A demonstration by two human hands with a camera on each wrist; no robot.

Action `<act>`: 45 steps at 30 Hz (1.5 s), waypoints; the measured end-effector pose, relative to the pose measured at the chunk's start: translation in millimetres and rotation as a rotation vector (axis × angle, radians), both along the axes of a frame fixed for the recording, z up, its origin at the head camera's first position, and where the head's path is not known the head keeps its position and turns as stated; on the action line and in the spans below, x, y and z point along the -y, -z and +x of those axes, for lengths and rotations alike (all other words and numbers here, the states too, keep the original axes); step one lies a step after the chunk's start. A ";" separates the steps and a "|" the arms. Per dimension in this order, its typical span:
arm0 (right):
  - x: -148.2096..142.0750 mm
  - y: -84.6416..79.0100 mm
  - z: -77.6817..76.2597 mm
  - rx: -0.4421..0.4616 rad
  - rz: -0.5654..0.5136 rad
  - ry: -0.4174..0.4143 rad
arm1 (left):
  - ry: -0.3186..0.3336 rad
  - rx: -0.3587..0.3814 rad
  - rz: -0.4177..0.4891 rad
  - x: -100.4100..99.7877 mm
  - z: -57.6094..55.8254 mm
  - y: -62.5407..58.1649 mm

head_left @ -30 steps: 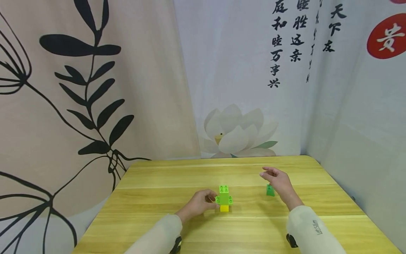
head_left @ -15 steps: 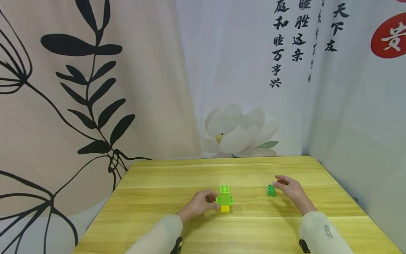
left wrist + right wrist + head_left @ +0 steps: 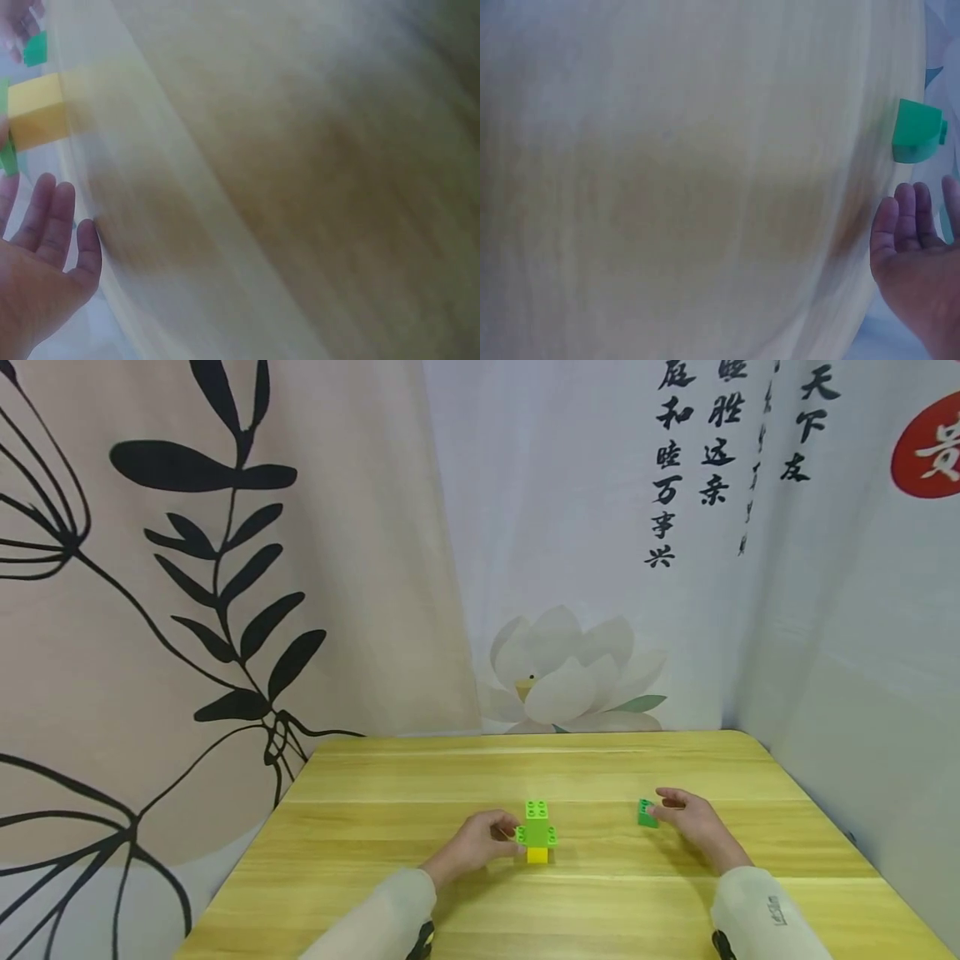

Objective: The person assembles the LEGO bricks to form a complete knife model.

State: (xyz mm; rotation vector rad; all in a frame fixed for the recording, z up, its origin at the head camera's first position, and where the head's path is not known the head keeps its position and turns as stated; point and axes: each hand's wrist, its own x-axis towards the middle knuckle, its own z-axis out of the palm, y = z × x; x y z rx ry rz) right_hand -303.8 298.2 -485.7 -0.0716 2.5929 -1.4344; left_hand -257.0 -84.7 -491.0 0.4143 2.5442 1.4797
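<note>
A small stack of toy building bricks, lime green over a yellow base brick, stands upright on the table in the head view. My left hand is at its left side, thumb and a fingertip pinching the lime part; its other fingers are spread in the left wrist view. To the right, a darker green brick with studs on top and a sloped side rests alone. Beside it is my right hand, thumb tip overlapping the brick's edge in the head view. In the right wrist view the loosely bent fingers show a gap to the green brick.
The wooden table has its far edge against a printed curtain. Another curtain runs along the right side. Both forearms reach in from the near edge in pale sleeves.
My right hand has moved right and lower, from above the green brick to its right side. My left hand stays at the brick stack. The head view has shifted slightly.
</note>
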 end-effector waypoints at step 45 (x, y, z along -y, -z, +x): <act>39.9 1.6 2.0 -0.156 0.058 -0.074 | 0.005 -0.016 0.013 0.4 0.8 3.2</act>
